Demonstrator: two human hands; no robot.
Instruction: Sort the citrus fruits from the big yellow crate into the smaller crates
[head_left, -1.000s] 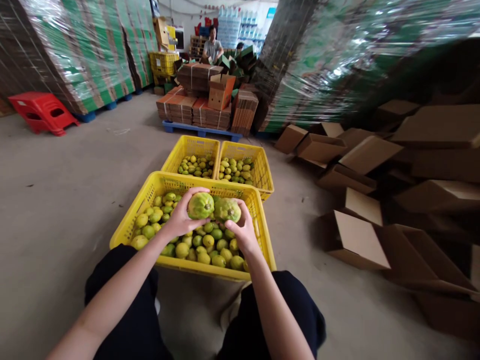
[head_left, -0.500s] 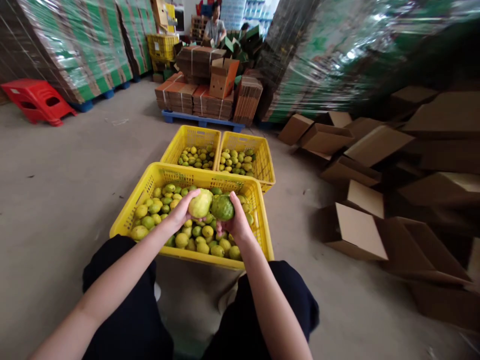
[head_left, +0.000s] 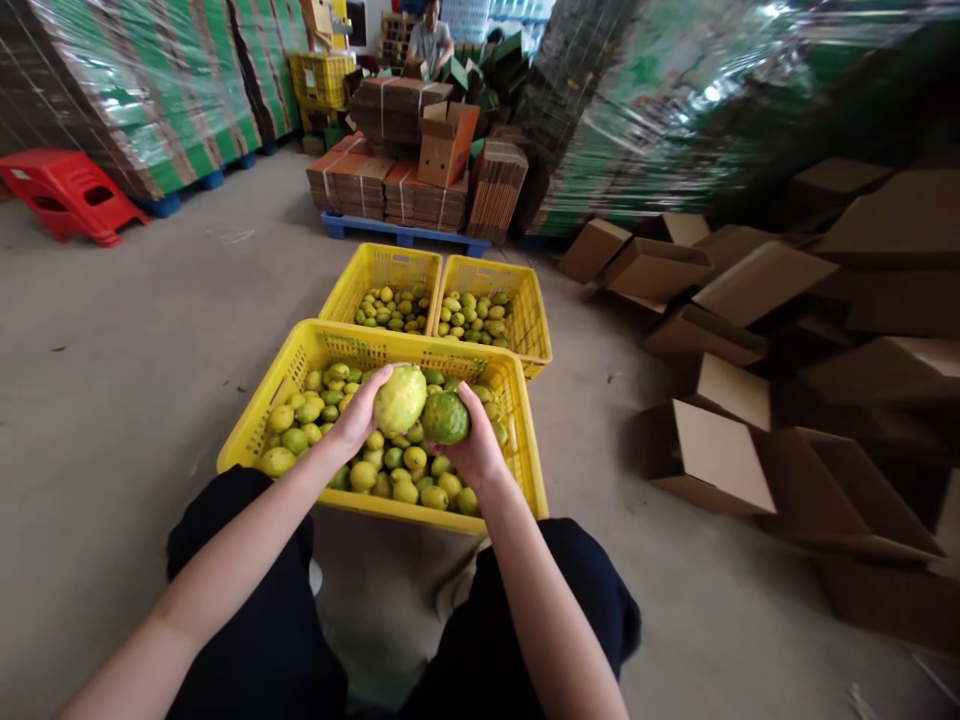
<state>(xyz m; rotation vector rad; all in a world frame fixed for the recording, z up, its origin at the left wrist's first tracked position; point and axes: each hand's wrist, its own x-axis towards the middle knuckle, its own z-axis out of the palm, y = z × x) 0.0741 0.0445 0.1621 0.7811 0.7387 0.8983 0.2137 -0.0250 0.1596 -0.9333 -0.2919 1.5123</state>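
Observation:
My left hand (head_left: 361, 412) is closed around a large yellow lemon (head_left: 400, 399), thumb on top. In my right hand (head_left: 475, 440) sits a dark green lemon (head_left: 446, 418), gripped with the thumb along its right side. The two fruits are side by side, close together, above a big yellow plastic crate (head_left: 529, 440). Many yellow and green lemons (head_left: 363, 476) lie in that crate below my hands. The undersides of both held fruits and some of my fingers are hidden.
Two smaller yellow crates (head_left: 544, 318) with lemons stand behind the big one. Open cardboard boxes (head_left: 720, 455) are heaped at right. Flattened cartons (head_left: 352, 185) rest on a blue pallet (head_left: 405, 238). A red stool (head_left: 75, 195) is at left; a person (head_left: 430, 42) is at the back.
The yellow lemon in my left hand has risen slightly and turned a little. My right hand keeps the green one nearly in place. The view has shifted slightly.

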